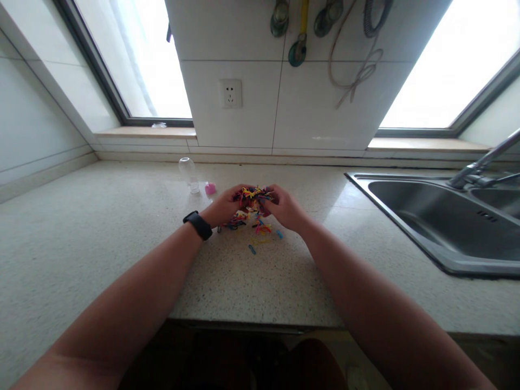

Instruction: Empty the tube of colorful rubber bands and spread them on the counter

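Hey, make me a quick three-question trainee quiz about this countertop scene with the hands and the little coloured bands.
1. True or false: both hands grip the bunch of coloured bands together.
2. Which wrist wears the black watch? A) left B) right C) neither
3. Fill in: the clear bottle lies on the counter beside a small ____ cap.

Key
1. True: the left hand and right hand close on the bunch from either side, with loose bands scattered on the counter below.
2. A, the left wrist.
3. Pink. The sink is on the right, away from both.
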`<state>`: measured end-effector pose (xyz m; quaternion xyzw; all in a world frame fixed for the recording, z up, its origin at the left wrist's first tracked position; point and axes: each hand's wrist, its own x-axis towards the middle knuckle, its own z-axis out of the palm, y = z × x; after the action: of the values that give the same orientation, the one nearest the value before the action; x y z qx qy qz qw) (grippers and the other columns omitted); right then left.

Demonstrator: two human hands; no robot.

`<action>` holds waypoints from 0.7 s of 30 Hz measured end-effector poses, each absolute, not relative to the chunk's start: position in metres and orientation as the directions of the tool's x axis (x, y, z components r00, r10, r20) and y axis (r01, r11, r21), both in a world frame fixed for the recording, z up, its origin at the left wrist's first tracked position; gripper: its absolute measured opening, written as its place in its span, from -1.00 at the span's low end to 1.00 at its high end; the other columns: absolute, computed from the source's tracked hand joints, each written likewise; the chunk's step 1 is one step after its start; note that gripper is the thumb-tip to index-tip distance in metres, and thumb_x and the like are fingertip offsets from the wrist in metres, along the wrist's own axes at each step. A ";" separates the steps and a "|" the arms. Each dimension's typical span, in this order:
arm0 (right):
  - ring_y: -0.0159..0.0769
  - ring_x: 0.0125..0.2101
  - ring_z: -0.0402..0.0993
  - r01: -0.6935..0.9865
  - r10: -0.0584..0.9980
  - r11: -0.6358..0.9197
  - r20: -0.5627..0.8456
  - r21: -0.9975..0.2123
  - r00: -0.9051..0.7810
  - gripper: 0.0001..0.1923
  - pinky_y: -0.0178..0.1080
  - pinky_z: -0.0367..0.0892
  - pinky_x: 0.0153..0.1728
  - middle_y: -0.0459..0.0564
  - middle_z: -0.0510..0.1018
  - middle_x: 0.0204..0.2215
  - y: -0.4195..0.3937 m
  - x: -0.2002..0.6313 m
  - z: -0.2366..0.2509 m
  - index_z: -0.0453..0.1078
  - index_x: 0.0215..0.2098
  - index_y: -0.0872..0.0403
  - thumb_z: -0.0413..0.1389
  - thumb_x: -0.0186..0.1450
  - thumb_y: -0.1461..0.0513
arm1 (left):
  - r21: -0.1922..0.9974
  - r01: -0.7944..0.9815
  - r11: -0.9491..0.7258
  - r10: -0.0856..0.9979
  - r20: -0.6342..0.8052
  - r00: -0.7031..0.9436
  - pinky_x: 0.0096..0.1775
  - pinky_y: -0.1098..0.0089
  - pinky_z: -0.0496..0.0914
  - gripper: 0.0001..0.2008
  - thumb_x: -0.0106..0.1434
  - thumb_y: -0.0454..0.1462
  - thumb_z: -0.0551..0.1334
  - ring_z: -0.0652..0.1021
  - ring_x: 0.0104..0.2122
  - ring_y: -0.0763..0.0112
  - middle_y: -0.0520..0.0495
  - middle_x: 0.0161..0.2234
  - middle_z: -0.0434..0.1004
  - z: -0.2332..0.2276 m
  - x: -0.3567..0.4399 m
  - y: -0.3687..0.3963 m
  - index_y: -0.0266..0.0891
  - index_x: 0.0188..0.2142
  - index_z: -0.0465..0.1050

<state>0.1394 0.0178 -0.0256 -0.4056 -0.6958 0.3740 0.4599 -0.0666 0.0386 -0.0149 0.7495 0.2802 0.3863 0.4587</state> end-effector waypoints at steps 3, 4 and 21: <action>-0.36 -0.43 0.49 0.148 0.922 0.350 0.313 -0.925 -0.228 -0.69 -0.24 0.50 -0.43 0.01 0.48 -0.29 0.017 0.137 -0.023 0.26 -0.08 0.13 0.12 0.27 0.16 | 0.921 0.030 -0.389 0.791 0.317 0.523 -0.25 0.38 0.49 -0.58 0.27 -0.23 0.25 0.50 -0.24 0.42 -0.22 -0.09 0.45 -0.012 -0.065 0.036 -0.33 0.08 0.32; -0.36 -0.42 0.50 0.120 0.928 0.328 0.296 -0.937 -0.226 -0.69 -0.22 0.52 -0.42 0.01 0.48 -0.28 0.017 0.136 -0.022 0.25 -0.08 0.13 0.12 0.26 0.17 | 0.922 0.025 -0.386 0.791 0.317 0.523 -0.25 0.38 0.49 -0.58 0.27 -0.21 0.26 0.50 -0.25 0.43 -0.21 -0.10 0.45 -0.012 -0.065 0.036 -0.33 0.08 0.32; -0.46 -0.54 0.33 0.044 0.949 0.239 0.223 -0.970 -0.223 -0.78 -0.36 0.34 -0.59 -0.09 0.35 -0.43 0.015 0.130 -0.017 0.24 -0.15 0.11 0.00 0.28 0.17 | 0.899 0.126 -0.420 0.833 0.327 0.446 -0.49 0.52 0.22 -0.71 0.27 -0.11 0.27 0.31 -0.52 0.57 0.03 -0.50 0.27 -0.009 -0.065 0.033 -0.31 -0.29 0.32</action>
<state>0.1297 0.0150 -0.0171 -0.3977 -0.6238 0.4717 0.4798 -0.0649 0.0331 -0.0085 0.7345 0.3267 0.4129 0.4282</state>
